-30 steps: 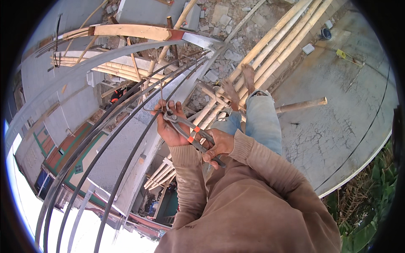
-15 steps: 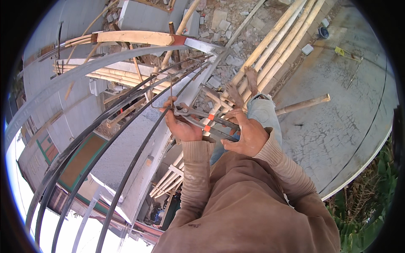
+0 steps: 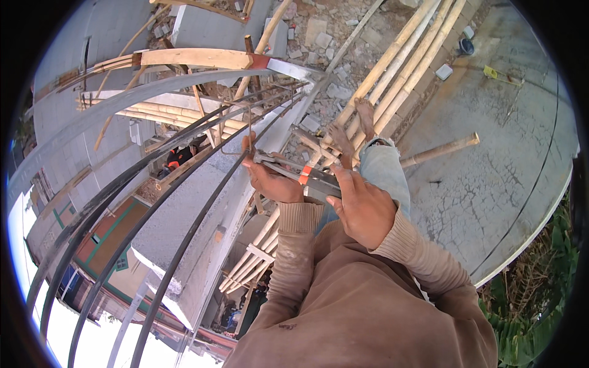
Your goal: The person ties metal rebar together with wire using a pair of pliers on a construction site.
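My right hand (image 3: pixel 368 205) is closed around the dark handles of a pair of pincers (image 3: pixel 305 175), which have an orange band. The jaws point left, toward the reinforcing bars, and the handles are pressed together. My left hand (image 3: pixel 276 182) is beside the jaws, its fingers closed at the lower corner of a thin square steel stirrup (image 3: pixel 250 122). Several long dark reinforcing bars (image 3: pixel 195 230) run through the stirrup and curve toward the lower left. What the jaws bite on is too small to make out.
Bamboo poles (image 3: pixel 392 67) lie beside my bare feet (image 3: pixel 364 116). A cracked concrete slab (image 3: pixel 491 165) spreads on the right, with a short bamboo piece (image 3: pixel 442 151) jutting over it. Rubble (image 3: pixel 319 37) lies ahead. A pale concrete beam (image 3: pixel 178 227) runs under the bars. Below, someone wears black and orange (image 3: pixel 178 158).
My right hand has squeezed the spread pincer handles together and turned over them. The view has shifted slightly, and a person in black and orange now shows below the bars.
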`<state>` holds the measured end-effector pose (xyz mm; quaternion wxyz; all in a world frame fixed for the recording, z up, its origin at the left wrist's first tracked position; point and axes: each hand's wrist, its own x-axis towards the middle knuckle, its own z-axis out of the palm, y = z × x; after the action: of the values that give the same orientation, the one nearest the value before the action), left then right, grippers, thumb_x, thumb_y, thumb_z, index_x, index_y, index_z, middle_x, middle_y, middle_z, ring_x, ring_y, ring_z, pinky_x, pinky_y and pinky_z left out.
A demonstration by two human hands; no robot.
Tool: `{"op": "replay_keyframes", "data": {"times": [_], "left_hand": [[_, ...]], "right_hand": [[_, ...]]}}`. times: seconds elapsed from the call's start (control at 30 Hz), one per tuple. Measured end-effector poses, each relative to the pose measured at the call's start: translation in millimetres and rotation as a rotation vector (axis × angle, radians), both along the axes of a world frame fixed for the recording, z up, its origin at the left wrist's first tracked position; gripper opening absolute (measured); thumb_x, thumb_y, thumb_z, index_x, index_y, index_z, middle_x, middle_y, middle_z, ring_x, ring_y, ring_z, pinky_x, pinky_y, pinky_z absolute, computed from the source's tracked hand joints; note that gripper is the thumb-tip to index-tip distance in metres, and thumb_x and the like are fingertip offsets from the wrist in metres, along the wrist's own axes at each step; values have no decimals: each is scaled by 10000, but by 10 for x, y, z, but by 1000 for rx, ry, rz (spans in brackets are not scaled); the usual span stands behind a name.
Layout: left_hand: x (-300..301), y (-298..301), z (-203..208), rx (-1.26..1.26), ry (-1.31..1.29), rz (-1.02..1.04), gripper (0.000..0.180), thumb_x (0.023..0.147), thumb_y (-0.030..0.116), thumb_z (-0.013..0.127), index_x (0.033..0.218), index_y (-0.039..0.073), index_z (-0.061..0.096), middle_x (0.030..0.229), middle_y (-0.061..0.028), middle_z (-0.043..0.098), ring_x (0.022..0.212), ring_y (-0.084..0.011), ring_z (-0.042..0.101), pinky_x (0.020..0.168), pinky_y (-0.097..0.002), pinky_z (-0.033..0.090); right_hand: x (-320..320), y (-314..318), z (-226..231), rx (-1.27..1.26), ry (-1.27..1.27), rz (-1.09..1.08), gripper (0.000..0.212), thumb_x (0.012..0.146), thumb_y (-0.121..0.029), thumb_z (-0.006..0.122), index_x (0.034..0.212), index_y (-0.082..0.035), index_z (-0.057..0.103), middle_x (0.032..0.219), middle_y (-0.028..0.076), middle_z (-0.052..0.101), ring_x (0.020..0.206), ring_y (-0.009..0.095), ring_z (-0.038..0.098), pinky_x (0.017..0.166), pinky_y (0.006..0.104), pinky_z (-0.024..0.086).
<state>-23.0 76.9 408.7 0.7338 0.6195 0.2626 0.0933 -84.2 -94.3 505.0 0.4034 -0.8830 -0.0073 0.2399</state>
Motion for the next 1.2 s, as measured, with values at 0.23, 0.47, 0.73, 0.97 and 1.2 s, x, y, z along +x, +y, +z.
{"op": "replay_keyframes", "data": {"times": [0.23,0.47,0.73,0.97,1.2], "left_hand": [[47,53,157,-113,-27,-99,604,1067,516,352,1403,32,483,1245,-33,598,526,-58,420,408,-205,319],[56,230,276,-217,130,-125,503,1062,400,424,1394,32,510,1093,-1,629,451,-33,333,393,-195,306],[47,249,319,-277,73,-136,512,1067,364,431,1389,-24,520,1253,-138,668,410,-19,355,345,-191,238],[-279,246,689,1017,80,-315,314,1000,145,603,1240,-47,666,1040,-123,736,667,-138,639,624,-277,512],[-370,120,876,953,244,-383,319,988,135,628,1248,-49,661,795,-60,703,681,-89,621,613,-248,487]], "right_hand": [[65,221,-230,-96,-189,24,532,864,-154,664,1343,-22,473,1074,181,589,832,314,664,707,412,564],[106,242,-719,558,462,-41,374,893,-179,686,1163,-3,495,644,93,585,589,241,646,567,335,507],[246,31,-787,1001,794,-15,572,825,-206,794,1234,12,457,669,61,604,535,190,624,549,323,490],[-11,246,-713,-26,-326,-61,762,718,-264,802,1375,-17,506,1016,113,590,857,263,630,777,432,494],[-60,601,-748,-299,-436,-122,751,744,-284,765,1398,-24,504,1073,124,583,969,278,604,780,442,484]]}}
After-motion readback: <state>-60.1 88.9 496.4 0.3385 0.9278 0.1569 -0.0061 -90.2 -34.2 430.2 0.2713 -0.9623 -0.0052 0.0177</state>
